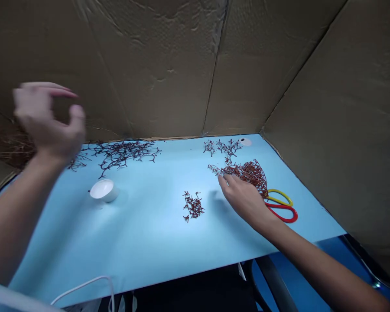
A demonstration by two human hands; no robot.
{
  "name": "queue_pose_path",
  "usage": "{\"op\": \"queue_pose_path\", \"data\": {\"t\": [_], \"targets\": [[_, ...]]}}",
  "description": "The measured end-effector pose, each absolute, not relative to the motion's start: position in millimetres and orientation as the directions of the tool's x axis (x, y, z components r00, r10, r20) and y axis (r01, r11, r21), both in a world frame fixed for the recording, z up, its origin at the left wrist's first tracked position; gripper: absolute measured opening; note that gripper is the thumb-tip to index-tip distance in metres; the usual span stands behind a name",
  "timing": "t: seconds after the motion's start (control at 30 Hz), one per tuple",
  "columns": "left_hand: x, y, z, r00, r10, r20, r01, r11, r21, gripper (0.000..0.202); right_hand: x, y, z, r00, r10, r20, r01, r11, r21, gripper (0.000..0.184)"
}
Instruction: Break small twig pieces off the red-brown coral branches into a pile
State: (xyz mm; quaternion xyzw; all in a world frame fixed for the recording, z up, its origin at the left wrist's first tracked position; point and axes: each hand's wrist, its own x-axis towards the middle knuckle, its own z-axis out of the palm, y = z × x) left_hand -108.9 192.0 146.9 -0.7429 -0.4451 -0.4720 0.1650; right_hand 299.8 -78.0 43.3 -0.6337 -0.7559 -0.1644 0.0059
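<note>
Sprigs [251, 171], reddish and tangled, lie heaped at the right of the surface [149, 247], and the right hand [243, 197] reaches over the heap's near left side. Its fingers sit close together, pointing left; whether they pinch a piece cannot be made out. The left hand [48, 115], blurred, hangs above the far left, thumb and fingers curved with a wide gap and nothing visible between them.

Handling the sprigs at the heap seems to be the step in hand. From this pose, a next move would probably call for a narrow pinch on one stem, lifted gently since the branches look likely to snag. Scissors [289, 221], judging by the red and yellow loops, lie just right of the hand, their blades hidden.

Clippings [194, 207] lie in the middle, left of the right hand. The widest room for moving is between them and the white cup [103, 190], and toward the near edge. Dark twigs [126, 151] crowd the far left edge, while cardboard [169, 86] walls limit reach at the far and right sides
</note>
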Motion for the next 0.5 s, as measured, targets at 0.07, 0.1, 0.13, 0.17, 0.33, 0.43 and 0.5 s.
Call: {"op": "queue_pose_path", "data": {"t": [0.07, 0.1, 0.13, 0.17, 0.33, 0.43, 0.5], "targets": [[-59.3, 160.3, 145.3, 0.291, 0.358, 0.887, 0.712, -0.700, 0.048, 0.020, 289.3, -52.7, 41.8, -0.023, 0.993, 0.112, 0.969, -0.005, 0.246, 0.035], [-39.3, 142.9, 141.3, 0.357, 0.293, 0.887, 0.631, -0.776, 0.002, 0.018, 288.0, -43.3, 40.1, 0.053, 0.997, 0.058, 0.968, -0.065, 0.242, 0.031], [-23.1, 125.3, 135.8, 0.411, 0.231, 0.882, 0.549, -0.835, -0.037, 0.016, 289.2, -36.7, 38.1, 0.107, 0.994, 0.009, 0.966, -0.106, 0.234, 0.027], [-10.6, 108.4, 129.1, 0.455, 0.188, 0.870, 0.482, -0.874, -0.063, 0.017, 292.4, -32.7, 36.4, 0.141, 0.989, -0.034, 0.966, -0.130, 0.224, 0.026], [20.0, 60.0, 97.1, 0.599, 0.145, 0.787, 0.305, -0.951, -0.057, 0.015, 326.4, -38.8, 49.7, 0.159, 0.983, -0.095, 0.978, -0.144, 0.149, 0.026], [34.3, 61.6, 88.9, 0.603, 0.225, 0.765, 0.275, -0.959, 0.065, 0.011, 353.6, -46.9, 80.6, 0.213, 0.977, 0.020, 0.976, -0.211, -0.060, 0.026], [45.1, 66.9, 87.0, 0.594, 0.308, 0.744, 0.258, -0.948, 0.187, 0.013, 371.8, -50.2, 104.3, 0.278, 0.952, 0.131, 0.948, -0.250, -0.197, 0.025]]}}
